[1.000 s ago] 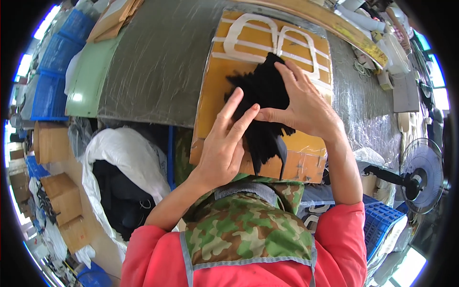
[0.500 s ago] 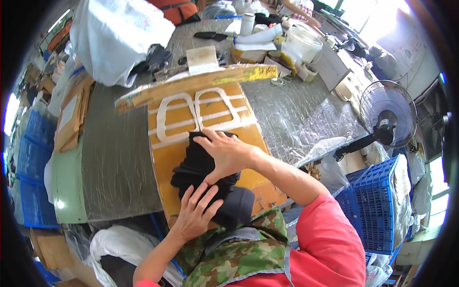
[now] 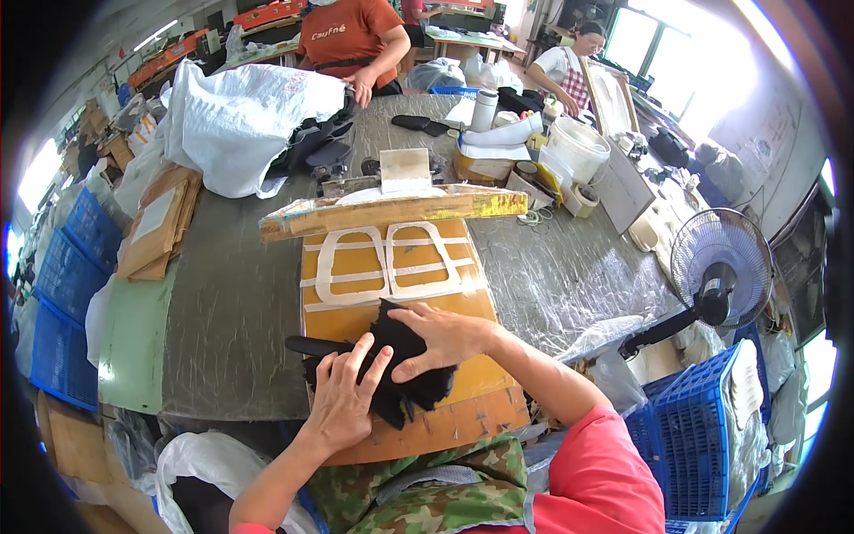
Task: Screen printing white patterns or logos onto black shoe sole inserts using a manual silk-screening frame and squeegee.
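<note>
A bundle of black fabric pieces (image 3: 400, 356) with jagged, fanned edges lies on the yellow-brown board (image 3: 485, 374) in front of me. My right hand (image 3: 445, 338) spans its far right side, fingers curled over the top and thumb apart below them. From the lower left my left hand (image 3: 342, 396) holds the bundle's near left side, fingers bent over it; its thumb is hidden. A narrow dark piece (image 3: 316, 345) sticks out leftward past my left fingers. Beyond the bundle, two white rounded frame outlines (image 3: 351, 267) lie on the board under pale strips.
A worn wooden bar (image 3: 391, 214) crosses the board's far end. A white sack (image 3: 240, 125) with dark pieces stands far left, cardboard (image 3: 160, 222) nearer. A fan (image 3: 721, 276) and blue crate (image 3: 694, 427) stand right. Two people (image 3: 351, 40) work beyond the table, another farther back.
My view has tilted up, showing more of the far room. The black bundle has turned and fanned out; the smooth dark piece at its near right no longer shows, and a narrow one juts left.
</note>
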The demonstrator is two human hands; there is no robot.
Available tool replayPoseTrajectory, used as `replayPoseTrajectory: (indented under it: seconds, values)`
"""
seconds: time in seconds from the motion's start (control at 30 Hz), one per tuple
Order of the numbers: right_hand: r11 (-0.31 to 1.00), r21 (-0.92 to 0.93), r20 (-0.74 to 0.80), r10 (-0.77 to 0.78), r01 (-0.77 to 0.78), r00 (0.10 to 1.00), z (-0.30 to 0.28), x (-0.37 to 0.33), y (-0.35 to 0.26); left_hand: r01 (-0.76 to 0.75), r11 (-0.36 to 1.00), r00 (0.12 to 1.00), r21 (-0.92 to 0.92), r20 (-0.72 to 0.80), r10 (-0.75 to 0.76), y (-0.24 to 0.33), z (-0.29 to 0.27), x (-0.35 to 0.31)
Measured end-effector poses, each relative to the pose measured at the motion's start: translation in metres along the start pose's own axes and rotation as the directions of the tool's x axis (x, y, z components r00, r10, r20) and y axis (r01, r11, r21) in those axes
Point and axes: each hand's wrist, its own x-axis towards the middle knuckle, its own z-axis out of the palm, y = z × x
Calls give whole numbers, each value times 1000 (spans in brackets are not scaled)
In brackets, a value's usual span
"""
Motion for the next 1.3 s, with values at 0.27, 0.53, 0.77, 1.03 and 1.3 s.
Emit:
replayPoseTrajectory:
  seconds: [0.27,0.53,0.77,1.03,1.3]
  values:
    - [997,77,-119,33,-24,992,13,-2,29,9,977,970,214,234,-60,-9,-22,1]
    - [998,32,-92,52,-49,994,-1,3,51,-264,962,910,70,350,224,-9,0,15]
    - [782,620,-31,104,-63,994,-19,-10,73,-295,956,895,-11,347,280,-11,10,13]
    - [994,111,-173,13,7,985,-8,-4,39,-232,965,880,-125,396,263,7,11,42]
    - [958,285,-225,23,43,974,2,-16,61,-323,946,867,-20,395,304,16,13,28]
